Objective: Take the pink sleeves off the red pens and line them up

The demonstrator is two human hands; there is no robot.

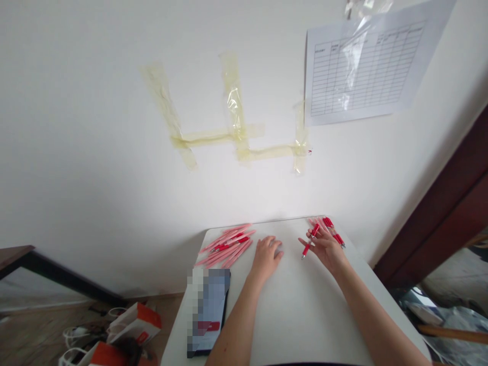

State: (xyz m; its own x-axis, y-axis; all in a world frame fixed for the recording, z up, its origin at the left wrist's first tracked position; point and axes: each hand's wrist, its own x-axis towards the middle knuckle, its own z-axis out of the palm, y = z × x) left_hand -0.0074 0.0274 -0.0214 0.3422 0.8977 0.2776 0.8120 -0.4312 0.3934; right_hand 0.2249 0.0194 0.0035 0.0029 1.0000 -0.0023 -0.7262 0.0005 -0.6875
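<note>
My right hand (330, 251) holds a red pen (306, 249) with a clear middle and a silvery tip, tilted above the right part of the white table. Palm down, my left hand (267, 258) rests on the table, its fingers a little apart and bent, with no object visible in them. Left of it lies a pile of pale pink sticks (232, 253), perhaps wrapped pens or refills, with a few bare red pens (240, 239) among them. Behind my right hand is a second group of red pens (337, 239), partly hidden by that hand.
The white table (290, 315) stands against a wall with yellowed tape (236, 112) and a printed sheet (362, 76). A phone or tablet (213, 310), partly pixelated, lies at the table's left edge. Orange-and-white bags (137, 323) stand on the floor; dark red wood (438, 229) is at right.
</note>
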